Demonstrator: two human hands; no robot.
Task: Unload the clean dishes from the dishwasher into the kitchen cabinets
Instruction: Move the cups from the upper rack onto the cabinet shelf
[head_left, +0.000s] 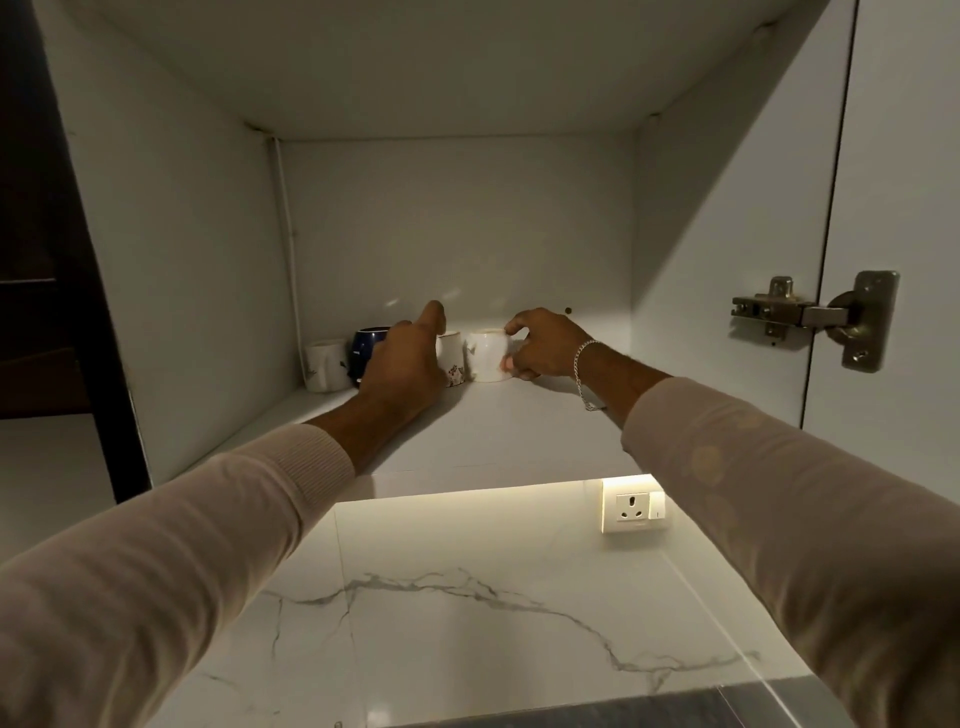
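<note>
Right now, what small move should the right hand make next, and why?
Probably open the right hand and draw it back. The white cup it pinches seems to stand upright on the shelf, close beside the floral cup, in the row with the blue cup.

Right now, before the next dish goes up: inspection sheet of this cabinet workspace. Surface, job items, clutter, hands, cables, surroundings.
Surface: white cabinet shelf, dimly lit, cups standing towards its back left.
Job's things: four cups in a row: white patterned cup, dark blue rounded cup, white floral cup, plain white rounded cup.
Clutter: nothing seen.
Grippers: right hand pinches the plain white rounded cup; left hand covers part of the blue and floral cups, its grip hidden.
Cables: thin white cord runs down the back left corner.
Surroundings: metal hinge on the open door; white wall socket; white veined marble surface below.
</note>
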